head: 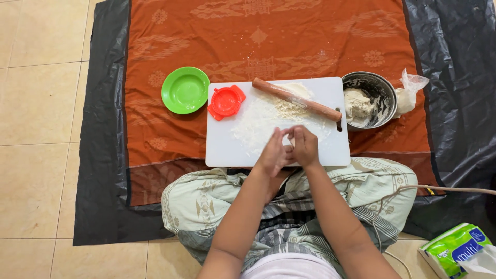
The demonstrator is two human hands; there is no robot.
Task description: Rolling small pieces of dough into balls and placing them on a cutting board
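My left hand (272, 153) and my right hand (305, 146) are pressed together over the near edge of a white cutting board (227, 147), fingers curled around something small that is hidden between them. Flour is scattered over the board's middle. A wooden rolling pin (297, 99) lies slantwise across the far part of the board. A red round dumpling press (226, 101) rests on the board's far left corner.
A green plastic plate (185, 90) sits left of the board on an orange patterned cloth (268, 36). A metal bowl (380, 88) with dough stands at the right, a plastic bag (411, 88) beside it. A tissue pack (457, 250) lies at the lower right.
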